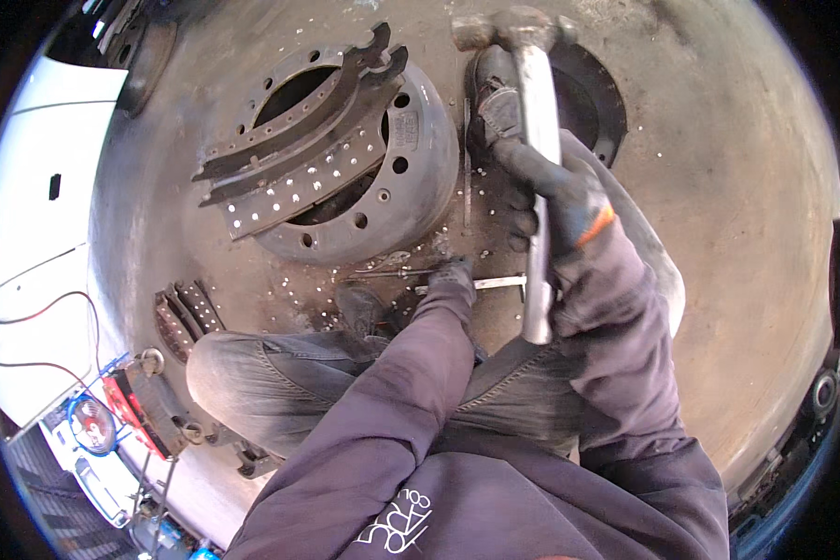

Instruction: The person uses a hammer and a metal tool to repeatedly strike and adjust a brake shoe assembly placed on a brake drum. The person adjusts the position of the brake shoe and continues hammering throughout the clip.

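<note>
Head view: the right hand (562, 191) wraps around the handle of a ball-peen hammer (538, 107), right of the brake drum (431, 177); the left hand (452, 273), its grip too indistinct to tell, is beside a slender rod (387, 273).

Hammer (537, 93) with a smooth, shiny metal handle (538, 289), right of a matt metal drum (429, 182). Rough, dull floor (737, 233) beneath the drum; smooth, glossy panel (37, 159) to its left.

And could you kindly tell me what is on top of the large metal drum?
A curved, ribbed metal piece with pale dots along its plate lies across the drum. It hides part of the central opening, so whatever lies directly beneath it cannot be seen.
</note>
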The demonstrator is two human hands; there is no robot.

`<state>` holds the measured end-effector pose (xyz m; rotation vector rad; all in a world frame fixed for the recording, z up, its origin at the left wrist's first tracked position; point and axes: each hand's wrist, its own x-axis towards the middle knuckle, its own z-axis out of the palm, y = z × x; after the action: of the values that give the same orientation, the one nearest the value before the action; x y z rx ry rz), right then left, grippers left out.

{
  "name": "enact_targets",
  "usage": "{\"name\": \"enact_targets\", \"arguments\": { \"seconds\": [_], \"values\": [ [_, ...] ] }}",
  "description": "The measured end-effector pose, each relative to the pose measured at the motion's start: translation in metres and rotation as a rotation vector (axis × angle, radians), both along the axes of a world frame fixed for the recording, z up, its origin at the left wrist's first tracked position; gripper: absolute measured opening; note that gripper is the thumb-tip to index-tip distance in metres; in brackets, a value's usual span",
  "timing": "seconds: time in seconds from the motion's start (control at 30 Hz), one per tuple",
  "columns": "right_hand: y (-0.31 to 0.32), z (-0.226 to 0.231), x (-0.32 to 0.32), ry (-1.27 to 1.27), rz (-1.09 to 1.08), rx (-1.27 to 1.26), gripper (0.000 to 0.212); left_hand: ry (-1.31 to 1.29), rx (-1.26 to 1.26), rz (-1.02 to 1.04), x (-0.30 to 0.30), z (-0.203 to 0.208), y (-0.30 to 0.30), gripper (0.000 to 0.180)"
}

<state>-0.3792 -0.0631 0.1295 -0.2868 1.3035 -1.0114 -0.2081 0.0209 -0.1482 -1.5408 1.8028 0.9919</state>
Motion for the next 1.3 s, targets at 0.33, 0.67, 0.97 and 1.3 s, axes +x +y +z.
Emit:
{"name": "enact_targets", "arguments": {
  "seconds": [0.33, 0.67, 0.97, 1.3],
  "values": [
    [-0.003, 0.037, -0.008, -0.103, 0.081, 0.080, 0.026, 0.007, -0.064, -0.147, -0.024, -0.041, 0.011, 0.044],
    [0.007, 0.019, 0.005, 0.070, 0.194, -0.085, 0.030, 0.202, -0.124, 0.202, 0.064, 0.180, -0.048, 0.049],
    [0.001, -0.091, 0.043, 0.720, 0.388, -0.070, 0.059, 0.531, -0.536, 1.068, 0.161, 0.170, -0.042, 0.044],
    [0.055, -0.099, 0.110, 0.634, 0.365, -0.105, 0.044, 1.267, -0.083, 1.504, 0.125, 0.100, -0.069, 0.049]
  ]
}}
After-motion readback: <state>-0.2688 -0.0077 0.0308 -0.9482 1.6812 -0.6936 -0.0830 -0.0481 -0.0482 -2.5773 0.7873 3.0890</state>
